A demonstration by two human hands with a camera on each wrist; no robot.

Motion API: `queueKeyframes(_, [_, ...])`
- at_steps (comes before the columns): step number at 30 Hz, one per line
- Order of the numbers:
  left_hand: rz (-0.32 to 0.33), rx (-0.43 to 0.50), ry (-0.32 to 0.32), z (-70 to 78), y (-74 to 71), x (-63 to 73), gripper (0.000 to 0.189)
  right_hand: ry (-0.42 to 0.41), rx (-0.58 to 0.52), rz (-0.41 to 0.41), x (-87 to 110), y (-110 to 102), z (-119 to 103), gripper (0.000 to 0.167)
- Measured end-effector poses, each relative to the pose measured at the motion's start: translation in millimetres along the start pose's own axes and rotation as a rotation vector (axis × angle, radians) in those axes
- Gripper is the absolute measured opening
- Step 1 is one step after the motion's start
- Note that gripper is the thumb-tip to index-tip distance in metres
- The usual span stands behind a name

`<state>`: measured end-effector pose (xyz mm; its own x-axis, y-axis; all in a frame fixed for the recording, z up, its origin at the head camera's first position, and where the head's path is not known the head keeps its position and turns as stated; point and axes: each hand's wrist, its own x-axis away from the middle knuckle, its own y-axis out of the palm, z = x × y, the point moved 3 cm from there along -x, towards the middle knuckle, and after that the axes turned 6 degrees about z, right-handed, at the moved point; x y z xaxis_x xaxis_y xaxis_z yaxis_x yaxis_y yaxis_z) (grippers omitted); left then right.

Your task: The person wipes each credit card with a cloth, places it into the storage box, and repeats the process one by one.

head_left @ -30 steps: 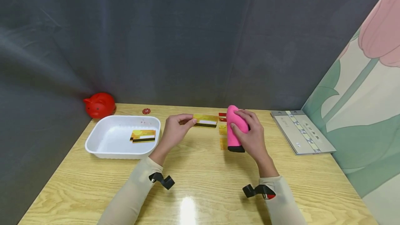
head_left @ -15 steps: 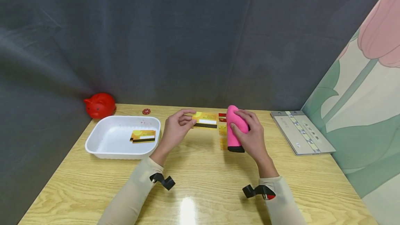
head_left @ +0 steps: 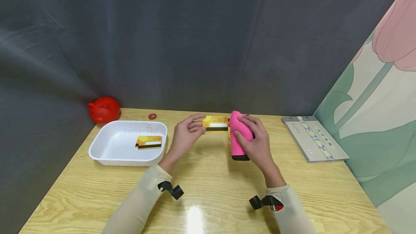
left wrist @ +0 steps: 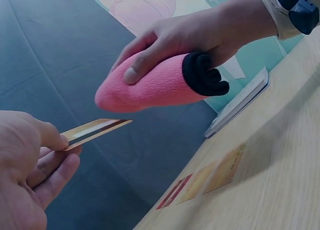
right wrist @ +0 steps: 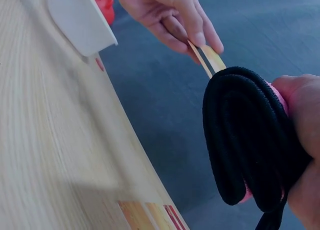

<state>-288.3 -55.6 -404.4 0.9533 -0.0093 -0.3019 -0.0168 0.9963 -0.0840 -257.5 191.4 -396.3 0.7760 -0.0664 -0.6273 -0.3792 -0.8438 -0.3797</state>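
Head view: red piggy bank (head_left: 104, 110) is sitting far left, white tray (head_left: 110, 143) just beside it. Overlapping cards (head_left: 149, 142) are lying in tray; red chip (head_left: 152, 116) is lying behind. Left hand (head_left: 186, 136) is hovering above counter (head_left: 208, 183), fingers pinching yellow card (head_left: 215, 123) by one end. Right hand (head_left: 258, 140) is grasping folded pink cloth (head_left: 238, 140) near card's other end. Row of cards (left wrist: 200, 182) is lying on counter below. Grey booklet (head_left: 315, 138) is resting far right.

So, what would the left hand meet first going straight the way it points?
Probably the pink cloth in the right hand; the card in the left hand would touch first, though depth is unclear.
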Motion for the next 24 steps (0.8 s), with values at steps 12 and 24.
queueKeyframes(12, [-0.006, 0.047, 0.024, -6.3, 11.8, 3.7, 0.040, -0.089, -0.005, -0.026, 7.0, 17.1, -5.1, 0.047])
queueKeyframes(24, [-0.024, 0.034, 0.054, -7.9, 18.4, 6.6, 0.039, -0.189, 0.027, -0.097, 17.0, 33.1, -22.6, 0.047])
